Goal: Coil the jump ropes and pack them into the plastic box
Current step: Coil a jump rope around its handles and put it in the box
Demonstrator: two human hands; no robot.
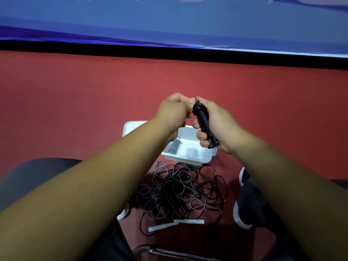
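Note:
A black jump rope [204,123], wound tightly around its handles, is held upright above the floor. My right hand [220,127] grips the bundle along its length. My left hand [175,112] pinches the rope's top end with closed fingers. Below them stands the white plastic box [195,157], with a grey coiled rope [174,146] lying inside at its left. A tangle of loose black and grey ropes [178,193] lies on the red floor in front of the box, with two white handles [177,224] at its near edge.
The box's lid [131,126] lies behind it to the left. My shoes [242,213] and dark-trousered legs flank the pile. A metal chair bar [169,252] shows at the bottom. A black strip and blue wall [169,19] bound the red floor.

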